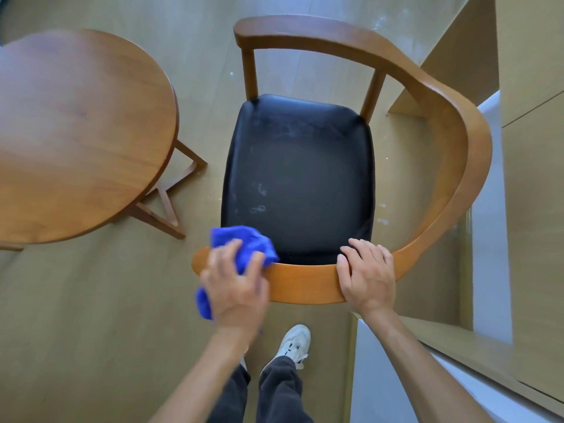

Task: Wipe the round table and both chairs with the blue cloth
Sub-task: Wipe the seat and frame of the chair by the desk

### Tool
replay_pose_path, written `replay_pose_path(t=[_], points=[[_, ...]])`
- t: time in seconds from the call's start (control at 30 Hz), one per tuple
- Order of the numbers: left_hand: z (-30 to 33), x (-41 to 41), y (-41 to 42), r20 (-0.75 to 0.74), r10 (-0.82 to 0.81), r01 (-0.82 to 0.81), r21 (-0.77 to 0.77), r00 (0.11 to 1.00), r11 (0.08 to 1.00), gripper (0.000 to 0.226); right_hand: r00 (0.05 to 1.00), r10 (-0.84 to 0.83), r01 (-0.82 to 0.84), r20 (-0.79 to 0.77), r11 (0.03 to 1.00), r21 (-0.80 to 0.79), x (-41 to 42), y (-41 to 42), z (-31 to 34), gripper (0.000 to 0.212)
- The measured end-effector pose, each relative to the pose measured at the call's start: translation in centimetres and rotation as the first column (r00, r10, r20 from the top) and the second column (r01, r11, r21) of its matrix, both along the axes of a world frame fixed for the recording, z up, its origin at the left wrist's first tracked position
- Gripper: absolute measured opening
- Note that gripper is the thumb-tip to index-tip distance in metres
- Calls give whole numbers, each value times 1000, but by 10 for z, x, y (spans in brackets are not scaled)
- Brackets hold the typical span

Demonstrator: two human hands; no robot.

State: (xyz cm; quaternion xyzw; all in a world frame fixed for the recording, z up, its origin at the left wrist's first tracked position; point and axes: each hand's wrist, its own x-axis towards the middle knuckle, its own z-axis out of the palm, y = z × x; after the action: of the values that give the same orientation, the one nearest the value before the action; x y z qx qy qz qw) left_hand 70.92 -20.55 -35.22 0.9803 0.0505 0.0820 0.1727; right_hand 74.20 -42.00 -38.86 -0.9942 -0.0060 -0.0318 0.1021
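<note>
Left hand (235, 288): fingers curled round the cloth (244, 245), pressing it on the near left end of the chair's curved rail
Right hand (367, 270): flat on the same rail, fingers draped over its top edge, holding nothing
Cloth: blue, bunched, on the rail end, one tail hanging below the left hand
Chair (305, 283): wooden frame, black seat with pale smudges, just right of the table
Table (76, 132): round, wood, at left, apart from both hands
Floor: a white shoe (294, 343) behind the chair
</note>
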Motion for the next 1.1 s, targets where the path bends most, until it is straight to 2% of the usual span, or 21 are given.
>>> replay_pose_path(t=[0.07, 0.17, 0.23, 0.33, 0.4, 0.47, 0.53, 0.6, 0.67, 0.73, 0.8, 0.83, 0.87, 0.9, 0.93, 1.0, 1.07, 1.1], points=[[0, -14, -63, 6, -147, 147, -30, 989, 989, 33, 999, 18, -18, 35, 1000, -2, 0, -3, -1, 40], [9, -12, -107, -47, -221, 216, -97, 974, 972, 33, 991, 73, -73, 110, 997, -2, -1, -8, -4, 39], [8, -6, -88, 12, -254, 254, -85, 967, 963, 31, 991, 66, -68, 119, 998, 17, 1, -8, -4, 39], [2, -7, -17, 71, -300, 304, -49, 951, 951, 39, 996, 21, -27, 88, 997, 69, 0, -4, -1, 38], [0, -1, 35, 59, -205, 205, -9, 977, 979, 38, 997, 11, -17, 78, 997, 76, 0, -2, 0, 38], [0, 8, 67, 1, -10, 10, 10, 1000, 1000, 35, 998, -1, -3, 67, 998, 66, -1, -2, 0, 38], [-2, 11, 65, -56, 174, -175, -6, 983, 985, 34, 999, -17, 14, 44, 998, 59, 0, -1, 0, 38], [-2, 5, 34, -78, 227, -227, 16, 971, 974, 31, 999, -30, 27, 36, 997, 68, 0, 0, 0, 38], [-1, -5, -14, -118, 167, -169, -10, 979, 986, 32, 999, -35, 32, 26, 996, 89, 0, -1, 1, 39], [7, -13, -70, -196, 80, -94, -60, 977, 994, 35, 1000, -22, 24, -18, 991, 132, 1, -3, 4, 42], [22, -12, -115, -329, 27, -75, -135, 944, 988, 37, 995, -59, 80, -81, 955, 287, 4, -4, 10, 45], [28, -9, -129, -374, 31, -103, -176, 927, 979, 37, 985, -112, 160, -134, 887, 432, 7, -4, 17, 44], [31, -6, -138, -392, 51, -147, -217, 919, 965, 37, 965, -174, 257, -196, 775, 577, 8, -4, 25, 44], [31, -5, -142, -386, 77, -187, -256, 919, 948, 35, 942, -225, 336, -251, 660, 672, 7, -3, 34, 44], [29, -6, -142, -360, 96, -207, -285, 928, 936, 31, 926, -262, 377, -273, 589, 714, 3, 1, 43, 42], [28, -7, -128, -333, 82, -218, -395, 939, 893, 27, 927, -281, 372, -249, 599, 709, -15, 15, 58, 37], [34, -2, -102, -354, -7, -218, -591, 935, 777, 31, 922, -311, 385, -231, 675, 629, -39, 38, 62, 41], [37, 1, -86, -326, -44, -197, -668, 944, 718, 30, 910, -328, 414, -252, 704, 577, -49, 53, 62, 49]])
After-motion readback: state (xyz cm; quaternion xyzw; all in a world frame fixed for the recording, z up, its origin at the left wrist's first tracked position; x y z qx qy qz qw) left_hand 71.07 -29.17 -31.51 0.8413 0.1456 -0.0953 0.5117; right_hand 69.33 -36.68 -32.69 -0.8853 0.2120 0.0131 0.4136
